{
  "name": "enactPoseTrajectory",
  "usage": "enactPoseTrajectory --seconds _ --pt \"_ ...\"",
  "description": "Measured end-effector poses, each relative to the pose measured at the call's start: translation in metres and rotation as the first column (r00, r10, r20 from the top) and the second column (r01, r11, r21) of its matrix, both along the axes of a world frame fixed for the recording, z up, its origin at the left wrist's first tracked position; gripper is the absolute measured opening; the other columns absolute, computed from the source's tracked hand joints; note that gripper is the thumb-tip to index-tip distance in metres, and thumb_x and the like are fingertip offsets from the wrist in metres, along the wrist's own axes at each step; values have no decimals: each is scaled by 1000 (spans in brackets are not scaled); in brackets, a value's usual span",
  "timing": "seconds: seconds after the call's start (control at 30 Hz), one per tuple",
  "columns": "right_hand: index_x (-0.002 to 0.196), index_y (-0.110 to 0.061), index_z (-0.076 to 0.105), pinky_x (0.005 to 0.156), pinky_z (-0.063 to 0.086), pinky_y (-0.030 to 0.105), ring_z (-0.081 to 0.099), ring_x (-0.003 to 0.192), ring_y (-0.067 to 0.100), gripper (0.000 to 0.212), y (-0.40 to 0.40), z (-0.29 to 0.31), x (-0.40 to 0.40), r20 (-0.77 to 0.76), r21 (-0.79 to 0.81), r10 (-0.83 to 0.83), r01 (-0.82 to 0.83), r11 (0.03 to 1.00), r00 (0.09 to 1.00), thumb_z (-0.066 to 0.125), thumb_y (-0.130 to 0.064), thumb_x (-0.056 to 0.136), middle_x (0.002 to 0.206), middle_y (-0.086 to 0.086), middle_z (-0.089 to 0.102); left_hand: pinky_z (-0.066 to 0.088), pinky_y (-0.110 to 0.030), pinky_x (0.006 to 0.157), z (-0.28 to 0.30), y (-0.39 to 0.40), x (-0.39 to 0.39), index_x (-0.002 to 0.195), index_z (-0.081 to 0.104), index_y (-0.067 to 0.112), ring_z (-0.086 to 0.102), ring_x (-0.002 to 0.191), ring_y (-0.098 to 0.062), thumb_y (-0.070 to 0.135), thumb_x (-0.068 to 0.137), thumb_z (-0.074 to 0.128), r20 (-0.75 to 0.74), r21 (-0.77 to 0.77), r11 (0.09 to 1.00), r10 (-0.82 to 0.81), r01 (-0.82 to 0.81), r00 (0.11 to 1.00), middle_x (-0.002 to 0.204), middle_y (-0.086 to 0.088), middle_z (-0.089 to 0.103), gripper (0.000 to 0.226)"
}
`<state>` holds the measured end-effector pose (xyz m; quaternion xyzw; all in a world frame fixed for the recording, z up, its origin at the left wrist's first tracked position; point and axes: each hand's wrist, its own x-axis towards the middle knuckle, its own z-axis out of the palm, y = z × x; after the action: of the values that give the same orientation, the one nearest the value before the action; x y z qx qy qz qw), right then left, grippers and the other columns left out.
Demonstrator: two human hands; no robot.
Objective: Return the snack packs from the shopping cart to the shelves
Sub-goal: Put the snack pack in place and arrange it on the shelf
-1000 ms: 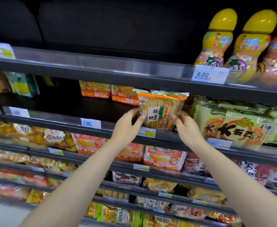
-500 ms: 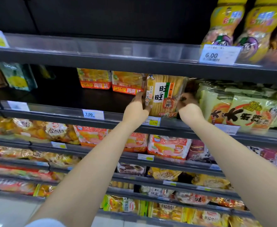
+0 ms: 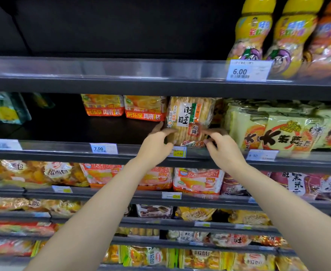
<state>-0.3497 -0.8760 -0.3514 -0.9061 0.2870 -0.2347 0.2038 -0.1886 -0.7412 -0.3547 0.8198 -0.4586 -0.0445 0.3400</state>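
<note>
Item: clear plastic snack pack of pale rice crackers with a white, green and orange label (image 3: 190, 122). It is stood upright on the dark metal shelf (image 3: 63, 153), just behind the small yellow price tag (image 3: 179, 152) on the shelf's front rail.

Left of the pack, two orange-banded packs (image 3: 123, 106) are set further back; right of it, pale green packs with large black lettering (image 3: 278, 132) are ranged. Above it, yellow-topped bottle-shaped packs (image 3: 258, 34) are shelved.

Grip: the left hand (image 3: 155, 145) is curled against the pack's lower left edge, the right hand (image 3: 222, 147) at its lower right corner; whether either is clamped or merely touching cannot be told, the fingertips being blurred.

Progress: this pack is judged placed, with only release left. The shopping cart is out of view, so the packs remaining cannot be counted. Lower rows are blurred, their labels largely unreadable.
</note>
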Motion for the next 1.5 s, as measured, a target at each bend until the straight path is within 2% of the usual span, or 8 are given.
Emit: enactPoseTrajectory --seconds 0.17,0.57,0.73,0.97,1.13,1.27,1.37,1.5 --pt "143 -30 41 105 38 31 46 129 21 45 -2 1 11 -91 28 23 -20 999 996 48 -24 99 150 -3 36 32 -29 111 4 -12 12 131 57 31 37 137 -21 18 94 59 -20 24 996 -90 90 996 151 -2 38 40" --pt "126 -25 60 101 39 24 47 125 18 36 -14 1 39 -62 43 -23 26 999 998 59 -13 92 141 -3 44 47 -35 99 16 -37 57 114 55 30 55 116 -20 16 80 78 -198 163 968 -158 191 967 134 3 52 44" --pt "116 -21 67 105 35 20 48 125 14 33 -16 1 49 119 -27 4 -1 1000 993 59 -5 89 136 -5 50 47 -27 95 11 -43 66 101 58 27 57 110 -23 0 80 71 -2 54 986 -157 157 988 130 0 45 37" --pt "139 -35 45 118 15 36 10 146 18 41 -34 -2 61 -298 -11 -40 39 999 954 40 -43 99 157 -9 22 28 -23 110 6 -52 65 147 38 22 45 129 -27 2 91 58 184 186 954 -268 234 946 147 -8 30 62" --pt "127 -30 58 101 40 36 43 127 27 37 -23 16 63 -366 -116 -100 61 991 925 36 -44 100 140 -1 50 43 -32 101 8 -59 66 128 54 21 54 116 -29 6 89 63 234 100 973 -224 206 946 134 -10 45 43" --pt "124 -28 60 94 44 36 49 116 27 41 -18 17 58 -424 -152 -83 20 988 902 34 -48 100 129 1 58 32 -34 111 -1 -59 64 98 65 23 34 138 -29 5 89 60 300 130 975 -213 182 930 149 -8 34 21" --pt "133 -29 54 101 39 33 42 128 23 46 -19 13 54 -461 -81 -40 2 997 886 36 -53 98 143 -4 47 25 -34 115 -6 -57 65 112 70 27 23 144 -27 11 94 55 256 191 961 -248 202 934 159 -3 20 28" --pt "140 -31 45 105 33 34 34 135 21 53 -22 16 60 -472 11 -10 17 1000 882 29 -58 97 150 -4 36 25 -24 106 3 -58 69 121 67 26 40 128 -23 15 99 45 107 233 945 -258 228 960 136 -6 39 33"
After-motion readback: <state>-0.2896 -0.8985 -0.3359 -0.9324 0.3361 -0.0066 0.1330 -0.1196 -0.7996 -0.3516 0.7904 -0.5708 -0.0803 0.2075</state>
